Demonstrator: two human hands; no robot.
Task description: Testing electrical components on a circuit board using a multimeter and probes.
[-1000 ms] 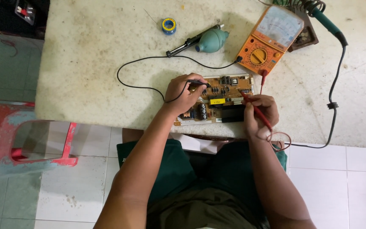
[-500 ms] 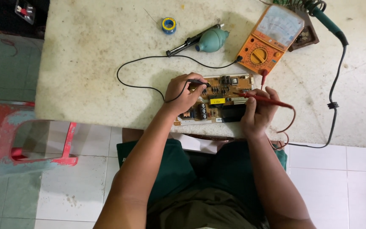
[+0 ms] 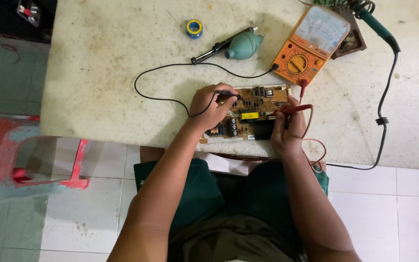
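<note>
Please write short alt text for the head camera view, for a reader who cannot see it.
Seen from above, a person's left hand holds a black probe and the right hand a red probe on a brown circuit board at the edge of a pale table. An orange meter lies beyond it.

A stained, off-white table (image 3: 98,87) with rounded corners fills the upper part of the view. Below and beside it lies a floor (image 3: 389,213) of pale square tiles with dark grout lines and a few dirty marks. At the left stands a red plastic stool (image 3: 49,162), worn and faded. The light is even and soft.
</note>
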